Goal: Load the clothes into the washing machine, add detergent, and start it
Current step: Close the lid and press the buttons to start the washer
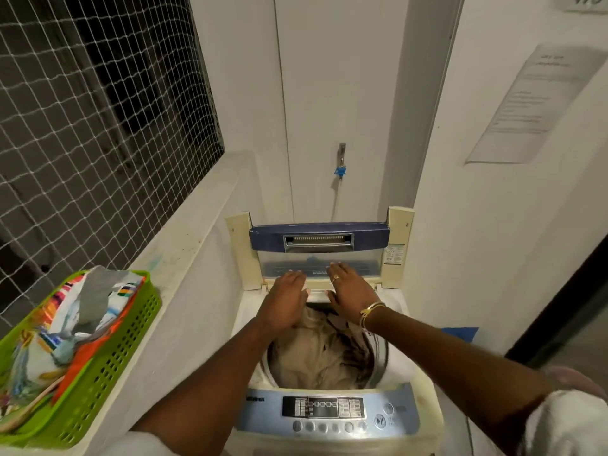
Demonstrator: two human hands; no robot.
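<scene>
1. Closest to us, our two forearms are stretching out over the washing machine (424, 406), crossing above its blue control panel (329, 412), which is sitting well behind both hands.
2. The left hand (286, 299) is lying flat, fingers straight and gripping nothing, its fingertips at the foot of the lid (319, 240).
3. The right hand (349, 291) is hovering just beside it, equally flat and loose, wearing a ring (336, 277) and a bracelet (370, 311). We cannot tell whether either palm is actually touching the lid.
4. The lid is standing folded upright just beyond our fingertips.
5. The clothes (316, 355), beige and crumpled, are lying inside the drum directly under our wrists.
6. Well off to the left of the left hand, a green basket (108, 357) is sitting on the ledge, holding colourful packets (65, 324).
7. Far beyond the hands, a tap (341, 156) is hanging on the wall.
</scene>
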